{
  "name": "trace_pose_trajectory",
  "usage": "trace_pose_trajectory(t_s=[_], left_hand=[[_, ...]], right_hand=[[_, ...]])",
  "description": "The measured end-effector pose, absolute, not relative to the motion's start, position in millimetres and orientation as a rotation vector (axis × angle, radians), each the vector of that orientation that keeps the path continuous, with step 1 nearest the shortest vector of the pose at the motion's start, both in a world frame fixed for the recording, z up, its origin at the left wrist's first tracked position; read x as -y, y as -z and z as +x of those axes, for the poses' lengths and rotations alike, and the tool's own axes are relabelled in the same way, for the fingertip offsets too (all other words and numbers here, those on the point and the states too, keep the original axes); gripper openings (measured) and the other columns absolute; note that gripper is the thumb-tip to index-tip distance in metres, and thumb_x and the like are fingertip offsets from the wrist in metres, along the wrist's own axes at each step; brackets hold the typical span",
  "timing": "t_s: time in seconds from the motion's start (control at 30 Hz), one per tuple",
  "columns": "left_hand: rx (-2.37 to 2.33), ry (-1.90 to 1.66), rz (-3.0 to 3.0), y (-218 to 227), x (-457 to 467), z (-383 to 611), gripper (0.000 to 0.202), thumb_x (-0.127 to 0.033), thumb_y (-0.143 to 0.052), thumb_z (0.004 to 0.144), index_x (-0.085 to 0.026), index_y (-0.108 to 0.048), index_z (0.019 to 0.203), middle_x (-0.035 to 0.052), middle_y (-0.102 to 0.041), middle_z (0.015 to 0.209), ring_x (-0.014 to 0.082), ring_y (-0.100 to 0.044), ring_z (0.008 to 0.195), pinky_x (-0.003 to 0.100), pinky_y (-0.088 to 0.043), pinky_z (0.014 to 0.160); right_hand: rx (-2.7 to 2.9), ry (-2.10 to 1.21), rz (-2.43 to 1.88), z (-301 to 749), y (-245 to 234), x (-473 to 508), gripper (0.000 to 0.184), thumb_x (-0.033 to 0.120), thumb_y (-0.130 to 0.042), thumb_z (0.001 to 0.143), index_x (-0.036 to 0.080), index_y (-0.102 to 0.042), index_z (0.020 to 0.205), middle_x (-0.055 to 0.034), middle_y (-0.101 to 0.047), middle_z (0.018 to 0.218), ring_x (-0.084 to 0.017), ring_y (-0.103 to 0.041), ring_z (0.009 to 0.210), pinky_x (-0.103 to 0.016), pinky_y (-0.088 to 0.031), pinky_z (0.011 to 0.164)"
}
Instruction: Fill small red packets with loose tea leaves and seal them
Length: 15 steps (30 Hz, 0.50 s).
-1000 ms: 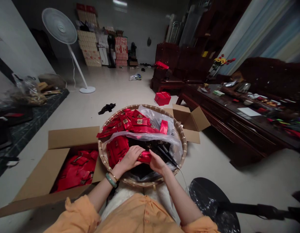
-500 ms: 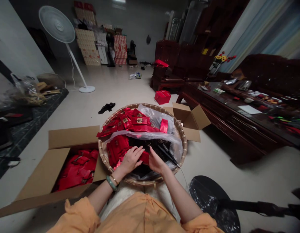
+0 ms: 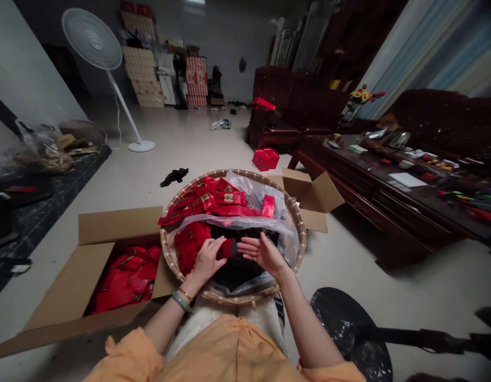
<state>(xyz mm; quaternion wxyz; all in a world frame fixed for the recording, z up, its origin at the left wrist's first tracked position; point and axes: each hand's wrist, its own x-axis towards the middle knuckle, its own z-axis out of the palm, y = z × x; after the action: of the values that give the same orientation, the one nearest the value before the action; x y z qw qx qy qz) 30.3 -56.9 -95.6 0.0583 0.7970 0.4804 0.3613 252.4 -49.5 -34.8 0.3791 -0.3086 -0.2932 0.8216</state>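
Note:
A round woven basket [image 3: 297, 223] rests on my lap, lined with clear plastic [image 3: 261, 196]. Several flat red packets [image 3: 221, 201] are piled in its far half, and dark loose material [image 3: 239, 268] fills the near half. My left hand [image 3: 208, 258] grips a small red packet [image 3: 226, 248] over the dark material, thumb and fingers closed on its left end. My right hand [image 3: 263, 252] hovers just right of that packet, palm turned up, fingers spread and holding nothing.
An open cardboard box [image 3: 90, 265] holding red bags [image 3: 126, 278] sits on the floor at my left. A smaller open box [image 3: 309, 199] stands beyond the basket. A dark wooden table [image 3: 388, 196] runs along the right, and a standing fan [image 3: 92, 40] is far left.
My right hand has let go of the red packet, lifted and opened with the palm up. My left hand now holds the packet alone, slightly higher over the basket.

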Motion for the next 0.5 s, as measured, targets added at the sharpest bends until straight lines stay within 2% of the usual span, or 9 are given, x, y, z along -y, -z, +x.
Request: trace_pose_trajectory(t_s=[0.1, 0.2, 0.3, 0.5], left_hand=[[-1.521, -1.188, 2.356, 95.7, 55.6, 27.3, 0.058, -0.015, -0.066, 0.068, -0.018, -0.049, 0.123, 0.0085, -0.061, 0.116, 0.0238, -0.053, 0.099, 0.041, -0.047, 0.088], [-1.532, -1.223, 2.332, 95.0, 56.0, 27.6, 0.056, -0.016, -0.066, 0.068, -0.019, -0.049, 0.122, 0.0081, -0.062, 0.114, 0.0236, -0.053, 0.098, 0.041, -0.047, 0.087], [-1.531, -1.222, 2.326, 92.4, 56.9, 30.3, 0.055, -0.018, -0.065, 0.069, -0.020, -0.049, 0.122, 0.0075, -0.062, 0.113, 0.0236, -0.054, 0.098, 0.041, -0.047, 0.087], [-1.546, -1.201, 2.319, 86.2, 57.5, 31.8, 0.054, -0.019, -0.064, 0.070, -0.020, -0.049, 0.122, 0.0073, -0.062, 0.114, 0.0238, -0.054, 0.098, 0.041, -0.047, 0.087]], right_hand=[[0.484, -1.973, -0.572, 264.0, 29.0, 53.9, 0.041, 0.049, -0.039, 0.088, 0.017, -0.059, 0.103, -0.0048, -0.062, 0.077, -0.015, -0.056, 0.068, -0.031, -0.042, 0.069], [0.294, -1.925, -0.381, 262.2, 28.5, 61.6, 0.032, 0.042, -0.042, 0.087, 0.018, -0.057, 0.101, 0.0035, -0.046, 0.060, -0.010, -0.038, 0.048, -0.025, -0.038, 0.053], [0.242, -1.933, -0.301, 253.8, 26.5, 66.8, 0.027, 0.034, -0.044, 0.084, 0.016, -0.056, 0.100, 0.0057, -0.035, 0.059, -0.008, -0.029, 0.044, -0.023, -0.034, 0.048], [0.311, -1.907, -0.364, 245.4, 24.4, 66.2, 0.026, 0.023, -0.048, 0.077, 0.019, -0.057, 0.100, 0.0063, -0.030, 0.060, -0.007, -0.025, 0.044, -0.023, -0.033, 0.047]])
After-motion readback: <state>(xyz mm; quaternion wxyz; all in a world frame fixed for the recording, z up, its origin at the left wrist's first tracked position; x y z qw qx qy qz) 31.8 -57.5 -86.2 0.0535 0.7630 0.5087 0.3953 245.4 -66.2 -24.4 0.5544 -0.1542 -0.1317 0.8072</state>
